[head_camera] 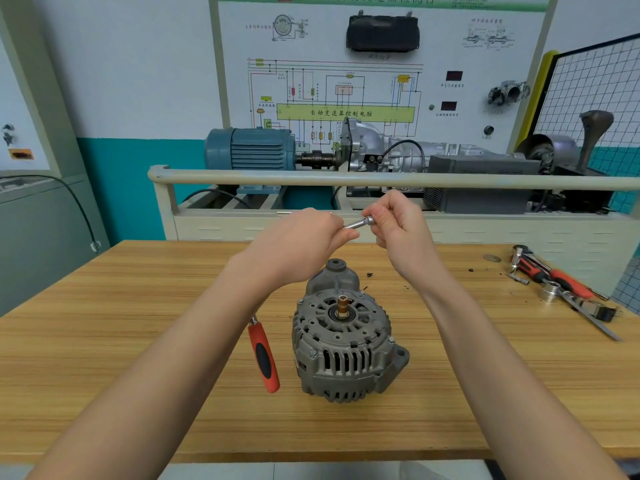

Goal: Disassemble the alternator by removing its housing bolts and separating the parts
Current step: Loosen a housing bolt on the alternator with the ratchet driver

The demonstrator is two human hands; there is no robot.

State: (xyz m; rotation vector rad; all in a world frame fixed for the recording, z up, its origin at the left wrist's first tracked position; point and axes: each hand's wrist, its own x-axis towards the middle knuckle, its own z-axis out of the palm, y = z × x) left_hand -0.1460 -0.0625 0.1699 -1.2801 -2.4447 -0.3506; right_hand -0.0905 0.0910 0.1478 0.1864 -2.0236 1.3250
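Both hands, left hand and right hand, gripping shiny metal socket extension; grey finned alternator sitting mid-bench, housing bolts remaining, parts unseparated.

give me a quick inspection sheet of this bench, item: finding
surface: wooden table, dark specks at its far right
job's things: alternator standing at centre, shaft up; housing bolts seen on its rim; red ratchet handle lying on its left
clutter: tools and loose socket at far right
grippers: left hand and right hand both hold a metal socket piece above the alternator
cables: black cable at left cabinet
surroundings: trainer board, blue motor, gearbox
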